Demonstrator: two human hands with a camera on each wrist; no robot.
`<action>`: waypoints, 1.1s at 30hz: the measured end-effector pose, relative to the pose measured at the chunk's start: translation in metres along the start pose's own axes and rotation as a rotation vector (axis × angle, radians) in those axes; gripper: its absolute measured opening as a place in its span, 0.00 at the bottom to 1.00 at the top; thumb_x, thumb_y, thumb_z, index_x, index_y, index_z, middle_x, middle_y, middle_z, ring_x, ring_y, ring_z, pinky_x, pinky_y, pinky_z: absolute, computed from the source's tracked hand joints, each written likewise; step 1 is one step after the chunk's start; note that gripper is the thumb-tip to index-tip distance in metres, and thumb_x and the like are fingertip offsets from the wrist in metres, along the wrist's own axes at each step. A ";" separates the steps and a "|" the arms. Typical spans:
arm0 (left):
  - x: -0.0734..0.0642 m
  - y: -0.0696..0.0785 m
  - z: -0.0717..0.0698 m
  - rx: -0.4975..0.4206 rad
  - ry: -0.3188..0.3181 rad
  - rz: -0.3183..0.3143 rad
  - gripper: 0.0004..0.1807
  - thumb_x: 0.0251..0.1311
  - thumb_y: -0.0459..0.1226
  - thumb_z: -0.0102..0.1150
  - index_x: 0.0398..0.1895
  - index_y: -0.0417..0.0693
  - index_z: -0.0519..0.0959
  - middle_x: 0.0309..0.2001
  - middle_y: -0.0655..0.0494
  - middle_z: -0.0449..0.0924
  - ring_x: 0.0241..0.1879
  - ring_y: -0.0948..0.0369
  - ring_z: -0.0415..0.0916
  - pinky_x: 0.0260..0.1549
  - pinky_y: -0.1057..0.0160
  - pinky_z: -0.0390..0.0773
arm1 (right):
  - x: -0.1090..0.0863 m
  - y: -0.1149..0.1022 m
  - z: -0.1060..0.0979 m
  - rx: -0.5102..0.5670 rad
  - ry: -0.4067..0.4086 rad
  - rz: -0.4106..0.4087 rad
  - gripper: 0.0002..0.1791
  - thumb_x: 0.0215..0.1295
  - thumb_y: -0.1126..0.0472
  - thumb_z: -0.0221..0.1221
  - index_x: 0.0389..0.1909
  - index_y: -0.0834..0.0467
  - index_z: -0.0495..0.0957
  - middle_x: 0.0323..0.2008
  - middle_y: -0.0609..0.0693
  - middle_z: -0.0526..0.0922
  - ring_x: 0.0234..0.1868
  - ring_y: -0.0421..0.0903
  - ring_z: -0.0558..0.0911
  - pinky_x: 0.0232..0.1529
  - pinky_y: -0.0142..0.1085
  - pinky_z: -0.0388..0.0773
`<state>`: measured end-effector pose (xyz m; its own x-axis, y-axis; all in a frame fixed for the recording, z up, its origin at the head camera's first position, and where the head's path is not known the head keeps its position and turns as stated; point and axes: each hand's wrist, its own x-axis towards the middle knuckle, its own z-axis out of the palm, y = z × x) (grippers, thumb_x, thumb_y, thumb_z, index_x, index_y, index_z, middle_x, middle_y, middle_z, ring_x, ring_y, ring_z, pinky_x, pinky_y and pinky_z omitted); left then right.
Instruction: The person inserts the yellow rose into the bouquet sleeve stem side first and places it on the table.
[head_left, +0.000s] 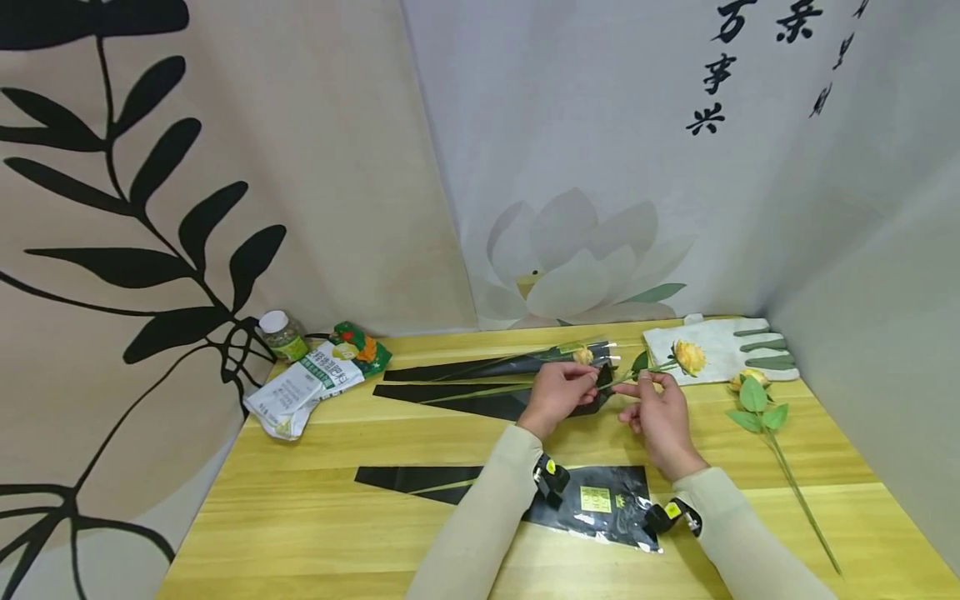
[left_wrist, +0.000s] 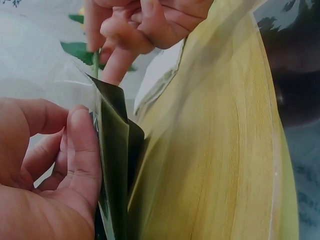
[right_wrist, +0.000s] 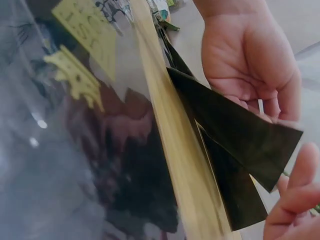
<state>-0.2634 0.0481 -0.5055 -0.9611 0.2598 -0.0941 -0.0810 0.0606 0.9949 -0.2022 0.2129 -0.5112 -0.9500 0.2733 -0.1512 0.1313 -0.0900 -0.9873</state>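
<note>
My left hand (head_left: 558,396) pinches the mouth edge of a black flower sleeve (head_left: 480,402) between thumb and fingers. In the left wrist view the sleeve (left_wrist: 114,155) stands with its edge folded open beside the fingertips. Just right of that mouth, my right hand (head_left: 663,421) pinches the green stem of a yellow rose (head_left: 689,357), whose bloom points right. The stem runs leftward into the sleeve. In the right wrist view the sleeve's dark flap (right_wrist: 230,130) spreads between both hands and hides part of the left fingers.
Behind lies another black sleeve (head_left: 450,371) holding a yellow rose; a third sleeve (head_left: 630,500) with a gold label lies under the forearms. A loose rose (head_left: 787,475) rests at right near white gloves (head_left: 663,340). At back left are a jar (head_left: 283,337) and a printed bag (head_left: 315,385).
</note>
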 end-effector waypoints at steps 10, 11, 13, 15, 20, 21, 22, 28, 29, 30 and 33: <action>-0.001 0.000 0.002 0.026 0.000 0.009 0.08 0.71 0.33 0.66 0.46 0.41 0.91 0.33 0.51 0.91 0.28 0.65 0.86 0.33 0.66 0.90 | 0.000 0.001 -0.008 0.012 0.011 -0.010 0.11 0.86 0.53 0.48 0.52 0.57 0.66 0.36 0.39 0.92 0.16 0.37 0.79 0.14 0.29 0.67; -0.001 0.000 0.002 0.029 -0.001 0.010 0.08 0.71 0.33 0.66 0.46 0.41 0.91 0.33 0.50 0.91 0.29 0.65 0.86 0.33 0.66 0.90 | 0.000 0.001 -0.008 0.002 0.002 -0.007 0.11 0.86 0.53 0.48 0.53 0.57 0.66 0.36 0.38 0.92 0.16 0.37 0.79 0.14 0.29 0.68; 0.000 0.001 0.002 0.032 0.001 0.014 0.08 0.71 0.33 0.66 0.46 0.41 0.91 0.33 0.50 0.90 0.28 0.64 0.85 0.33 0.67 0.89 | 0.000 0.000 -0.008 -0.019 -0.022 -0.002 0.11 0.86 0.54 0.47 0.53 0.58 0.67 0.36 0.37 0.91 0.17 0.37 0.80 0.15 0.29 0.68; 0.000 0.002 0.001 0.031 0.002 0.014 0.08 0.71 0.33 0.66 0.46 0.41 0.91 0.33 0.50 0.90 0.28 0.65 0.85 0.33 0.67 0.89 | 0.001 0.000 -0.008 -0.039 -0.044 0.005 0.11 0.86 0.54 0.47 0.54 0.58 0.67 0.36 0.36 0.91 0.19 0.37 0.81 0.16 0.29 0.70; 0.002 0.003 0.000 0.030 -0.004 0.026 0.08 0.71 0.33 0.66 0.46 0.40 0.91 0.36 0.49 0.91 0.27 0.66 0.84 0.33 0.67 0.89 | 0.002 0.000 -0.006 -0.080 -0.073 0.026 0.12 0.86 0.54 0.48 0.55 0.58 0.68 0.38 0.36 0.91 0.22 0.37 0.83 0.18 0.29 0.72; 0.002 0.003 0.000 0.032 -0.004 0.029 0.08 0.70 0.33 0.66 0.46 0.40 0.91 0.36 0.49 0.91 0.27 0.67 0.84 0.33 0.67 0.89 | 0.002 -0.001 -0.006 -0.083 -0.075 0.031 0.12 0.85 0.54 0.48 0.55 0.58 0.68 0.38 0.36 0.91 0.22 0.37 0.83 0.18 0.29 0.72; 0.002 0.004 0.000 0.036 -0.005 0.031 0.08 0.71 0.33 0.67 0.47 0.41 0.91 0.37 0.49 0.91 0.27 0.67 0.84 0.33 0.68 0.89 | 0.002 -0.001 -0.005 -0.084 -0.078 0.036 0.11 0.85 0.54 0.48 0.55 0.58 0.68 0.38 0.36 0.91 0.22 0.37 0.83 0.18 0.29 0.72; 0.002 0.007 0.000 0.046 0.007 0.030 0.06 0.70 0.35 0.68 0.44 0.46 0.92 0.34 0.54 0.91 0.27 0.66 0.85 0.32 0.67 0.89 | 0.003 -0.003 0.002 -0.042 -0.094 0.064 0.12 0.82 0.57 0.52 0.56 0.60 0.69 0.37 0.35 0.92 0.21 0.36 0.82 0.16 0.28 0.70; 0.002 0.007 0.000 0.042 0.008 0.026 0.06 0.70 0.35 0.68 0.44 0.46 0.92 0.34 0.54 0.90 0.28 0.66 0.85 0.32 0.67 0.89 | 0.004 -0.002 0.003 -0.037 -0.095 0.066 0.12 0.82 0.57 0.52 0.56 0.60 0.70 0.36 0.35 0.91 0.21 0.36 0.82 0.16 0.28 0.70; 0.002 0.007 0.000 0.039 0.006 0.024 0.06 0.70 0.35 0.68 0.44 0.46 0.92 0.34 0.54 0.90 0.28 0.66 0.85 0.33 0.67 0.89 | 0.004 -0.002 0.003 -0.038 -0.095 0.065 0.12 0.82 0.57 0.53 0.56 0.61 0.70 0.36 0.35 0.91 0.21 0.35 0.82 0.16 0.28 0.70; 0.002 0.008 -0.001 0.027 0.005 0.013 0.06 0.71 0.35 0.68 0.44 0.47 0.92 0.34 0.54 0.90 0.28 0.65 0.86 0.34 0.66 0.90 | 0.003 0.000 0.004 -0.042 -0.087 0.059 0.14 0.83 0.56 0.53 0.56 0.62 0.72 0.36 0.35 0.91 0.21 0.35 0.82 0.16 0.28 0.71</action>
<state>-0.2662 0.0483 -0.4978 -0.9632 0.2563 -0.0808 -0.0611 0.0836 0.9946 -0.2066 0.2101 -0.5110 -0.9610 0.1841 -0.2061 0.1979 -0.0624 -0.9782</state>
